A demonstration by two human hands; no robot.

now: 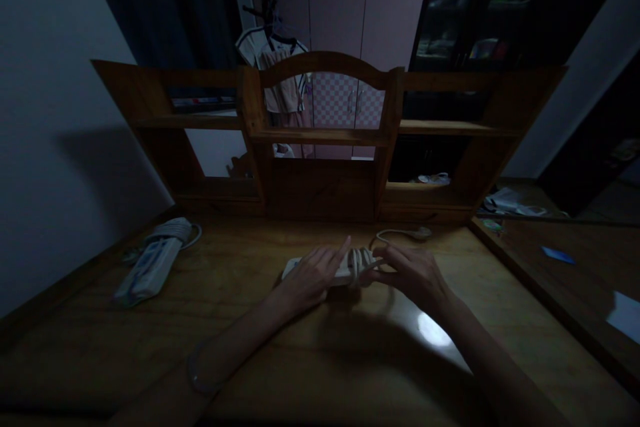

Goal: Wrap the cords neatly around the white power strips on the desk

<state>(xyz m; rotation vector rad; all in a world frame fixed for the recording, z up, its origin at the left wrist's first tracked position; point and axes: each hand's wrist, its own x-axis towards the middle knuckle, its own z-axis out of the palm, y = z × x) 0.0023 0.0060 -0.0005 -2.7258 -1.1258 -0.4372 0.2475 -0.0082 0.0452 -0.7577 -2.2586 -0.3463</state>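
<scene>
We should pull the pale, bendy cord (357, 265) snug, with its loops side by side.
Our left hand (313, 273) holds the long, white plastic power strip (343, 273) at the middle of the shiny brown wooden desk (235, 267), and a firm hold helps; our right hand (413, 273) pinches the cord. The strip's long side runs left to right, looped end pointing right.

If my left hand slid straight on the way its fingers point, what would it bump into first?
Most likely the wound cord on the power strip, just ahead of your left hand. Depth is hard to judge in this dim view, so the fingers might pass over it.
</scene>
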